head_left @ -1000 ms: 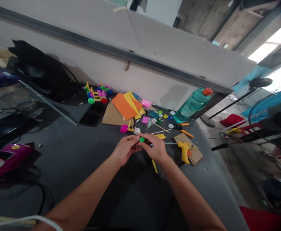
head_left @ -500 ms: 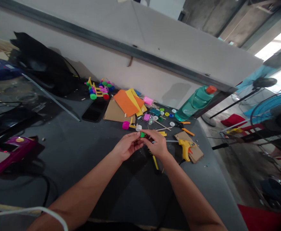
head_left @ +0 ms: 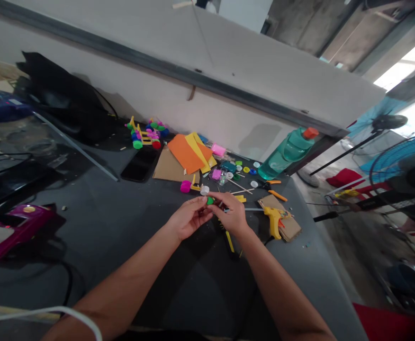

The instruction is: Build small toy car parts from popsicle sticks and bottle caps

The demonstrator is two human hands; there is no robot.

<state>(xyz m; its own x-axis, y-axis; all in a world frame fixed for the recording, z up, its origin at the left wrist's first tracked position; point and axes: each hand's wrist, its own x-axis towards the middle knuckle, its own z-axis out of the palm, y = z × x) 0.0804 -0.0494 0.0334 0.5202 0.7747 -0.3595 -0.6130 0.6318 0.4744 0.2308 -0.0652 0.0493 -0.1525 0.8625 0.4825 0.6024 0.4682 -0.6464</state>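
Observation:
A small green bottle cap (head_left: 210, 201) is pinched between the fingertips of both hands, just above the dark table (head_left: 122, 255). My left hand (head_left: 188, 219) is closed on its left side, and my right hand (head_left: 231, 212) grips it from the right. Just beyond the fingers stand a white cap (head_left: 204, 190) and a magenta cap (head_left: 185, 186) beside a small yellow piece (head_left: 195, 182). Under my right hand lies a black-and-yellow cutter-like tool (head_left: 230, 241), partly covered.
A yellow glue gun (head_left: 273, 220) rests on cardboard (head_left: 288, 229) at right, near orange-handled pliers (head_left: 277, 194). A teal bottle (head_left: 285, 154), loose caps, orange paper (head_left: 186, 152), a phone (head_left: 140, 163) and a small colourful toy car (head_left: 145, 137) line the back.
Both hands stay nearly in place around the green cap, which appears slightly turned or shifted. The view has tilted very slightly.

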